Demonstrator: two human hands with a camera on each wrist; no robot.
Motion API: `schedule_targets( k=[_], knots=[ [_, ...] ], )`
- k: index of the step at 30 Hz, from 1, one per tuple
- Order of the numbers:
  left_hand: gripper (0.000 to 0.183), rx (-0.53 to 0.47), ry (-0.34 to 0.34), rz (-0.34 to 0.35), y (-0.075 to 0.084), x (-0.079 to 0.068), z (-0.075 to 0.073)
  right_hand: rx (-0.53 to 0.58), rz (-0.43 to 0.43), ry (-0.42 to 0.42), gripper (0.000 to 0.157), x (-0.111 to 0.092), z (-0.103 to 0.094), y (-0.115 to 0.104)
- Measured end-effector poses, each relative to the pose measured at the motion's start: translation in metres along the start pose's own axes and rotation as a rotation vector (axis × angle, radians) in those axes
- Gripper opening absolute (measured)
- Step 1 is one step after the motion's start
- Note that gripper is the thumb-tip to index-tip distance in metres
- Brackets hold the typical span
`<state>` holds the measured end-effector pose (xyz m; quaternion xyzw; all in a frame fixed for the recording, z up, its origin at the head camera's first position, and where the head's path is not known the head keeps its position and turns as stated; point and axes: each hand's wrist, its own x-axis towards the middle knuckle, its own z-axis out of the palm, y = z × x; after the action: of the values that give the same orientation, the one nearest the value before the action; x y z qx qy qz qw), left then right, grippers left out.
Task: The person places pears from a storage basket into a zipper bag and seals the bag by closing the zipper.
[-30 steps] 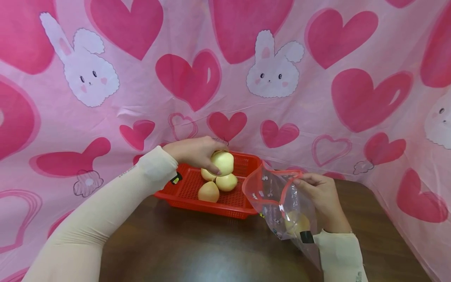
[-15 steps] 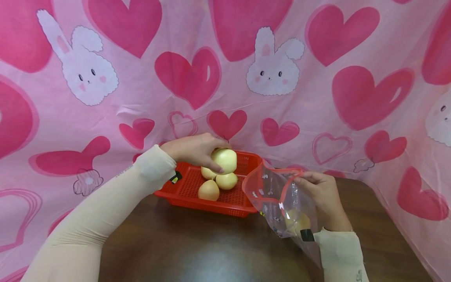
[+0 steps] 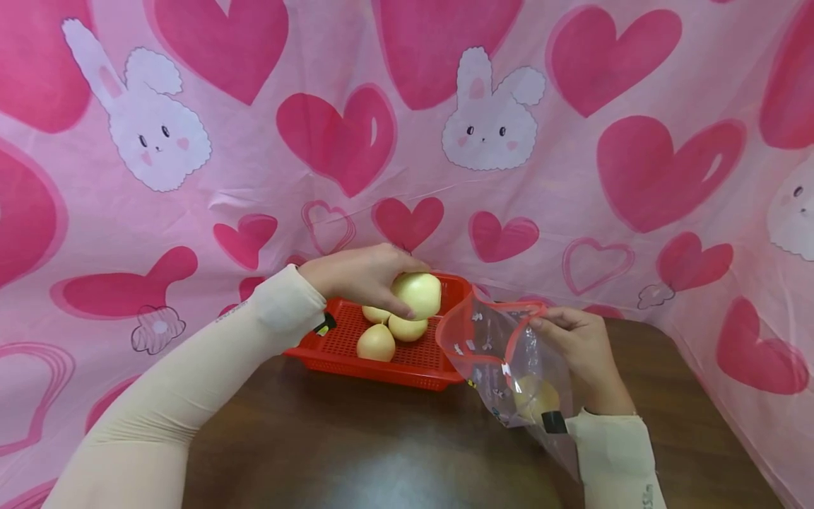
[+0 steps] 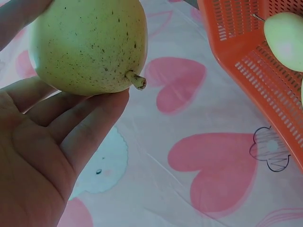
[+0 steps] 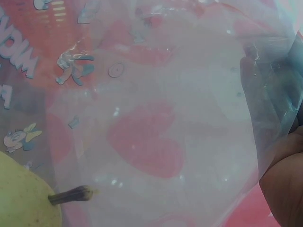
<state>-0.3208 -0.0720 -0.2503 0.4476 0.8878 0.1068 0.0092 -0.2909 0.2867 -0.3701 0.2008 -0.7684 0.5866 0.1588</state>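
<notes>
My left hand point(image 3: 372, 276) grips a pale yellow pear point(image 3: 420, 294) above the red basket; in the left wrist view this pear point(image 4: 94, 47) shows brown specks and a short stem, with thumb and fingers on opposite sides. Below it, several more pears point(image 3: 376, 343) lie in the basket point(image 3: 381, 373). On the right, my right hand point(image 3: 581, 350) pinches the red-edged rim of a clear printed zip bag point(image 3: 490, 382), whose mouth gapes toward the basket. One pear point(image 3: 537, 397) is inside the bag; the right wrist view shows its stem and side point(image 5: 23, 198) through the plastic.
The basket stands at the back of a dark brown wooden table point(image 3: 356, 445), close to the pink cloth backdrop point(image 3: 407, 170) with hearts and rabbits. The bag's mouth overlaps the basket's right end in the head view.
My left hand has carried the pear a little to the right over the basket. The right hand and the bag stay nearly still.
</notes>
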Motion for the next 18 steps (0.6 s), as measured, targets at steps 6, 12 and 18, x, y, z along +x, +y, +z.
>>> schedule_targets(
  k=[6,12,18],
  knots=[
    [0.057,0.014,0.022,0.044,0.006,0.005,0.002,-0.019,0.006,0.004,0.019,0.000,0.000,0.000],
    [0.055,0.051,0.057,0.084,0.011,0.011,0.007,-0.024,0.021,0.015,0.021,0.000,-0.001,-0.002],
    [0.059,0.045,0.059,0.096,0.016,0.016,0.010,0.012,0.048,0.027,0.021,0.000,0.000,-0.004]
  ],
)
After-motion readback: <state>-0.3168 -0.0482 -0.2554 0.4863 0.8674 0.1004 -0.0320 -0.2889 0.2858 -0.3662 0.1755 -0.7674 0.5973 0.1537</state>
